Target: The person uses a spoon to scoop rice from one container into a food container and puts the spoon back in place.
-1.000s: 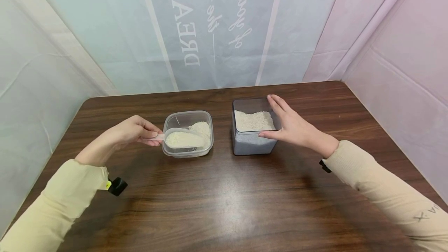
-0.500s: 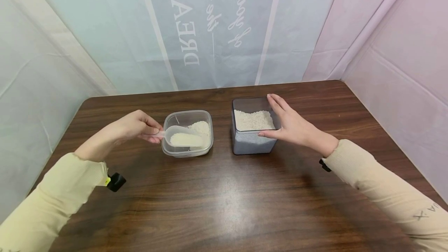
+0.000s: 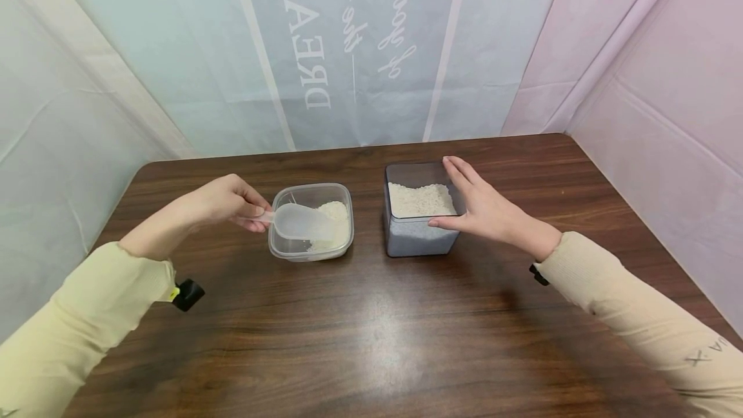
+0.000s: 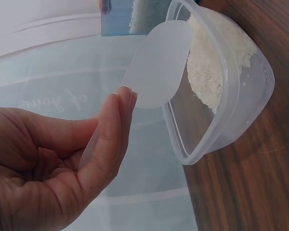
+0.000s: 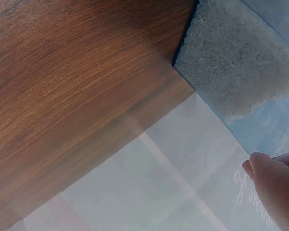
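Note:
My left hand (image 3: pixel 226 202) pinches the handle of a translucent plastic scoop (image 3: pixel 296 221) between thumb and fingers. Tilted over the clear plastic tub (image 4: pixel 250 108), the scoop's bowl slopes down towards the white rice (image 4: pixel 207 72) heaped at the tub's right side. In the left wrist view the bowl's underside is turned to the camera, so its inside is hidden there. To the right stands a tall, smoky, see-through storage box (image 3: pixel 420 240), filled well up with rice (image 3: pixel 420 200). My right hand (image 3: pixel 490 208) grips its right side, thumb on the near rim and fingers on the far rim.
Both containers rest on a dark wood-grain table (image 3: pixel 371 334). Behind the table's far edge hangs a pale cloth (image 3: pixel 203 50) with printed lettering, and light sheets close off both sides.
The scoop, heaped with rice a second ago, has tipped in my left hand and its rice has slid into the tub. My left wrist has risen slightly. My right hand stays put.

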